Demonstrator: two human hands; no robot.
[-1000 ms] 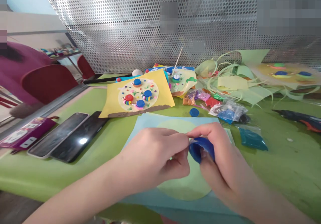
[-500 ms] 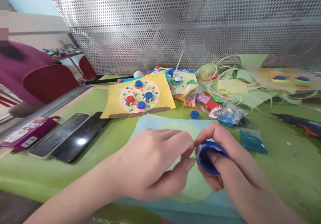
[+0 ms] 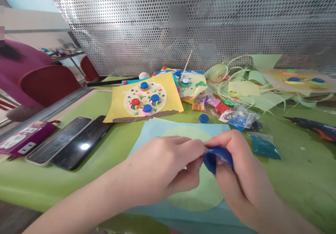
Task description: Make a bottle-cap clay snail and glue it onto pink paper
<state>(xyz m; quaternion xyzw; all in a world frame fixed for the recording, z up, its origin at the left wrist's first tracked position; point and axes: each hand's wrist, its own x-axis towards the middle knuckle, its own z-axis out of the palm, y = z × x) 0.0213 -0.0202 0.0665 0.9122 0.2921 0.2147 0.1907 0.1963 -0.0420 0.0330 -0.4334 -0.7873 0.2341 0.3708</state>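
Note:
My right hand (image 3: pixel 244 171) grips a blue bottle cap (image 3: pixel 222 153), its thumb pushed into the hollow side and its fingers round the outside. The cap is tilted, with a pale shine along its rim. Against the cap's left edge, my left hand (image 3: pixel 173 167) has its fingers curled in a pinch; what lies between the fingertips is hidden. Both hands are above a light blue sheet (image 3: pixel 147 132) bearing a pale green paper circle (image 3: pixel 194 199). Just beyond the sheet, another blue bottle cap (image 3: pixel 203 118) lies on the green table (image 3: pixel 301 185).
A yellow card (image 3: pixel 115 104) decorated with caps stands out at the back. Small bags of coloured clay (image 3: pixel 265 146) and paper scraps (image 3: pixel 244 89) lie right, near a glue gun (image 3: pixel 312 125). Two phones (image 3: pixel 78 146) and a purple case (image 3: pixel 28 139) are left. A person (image 3: pixel 26 62) sits beyond.
The cap in my right hand has tipped, so less of its hollow shows. My left fingertips have come up against its edge, and the right thumb has shifted left.

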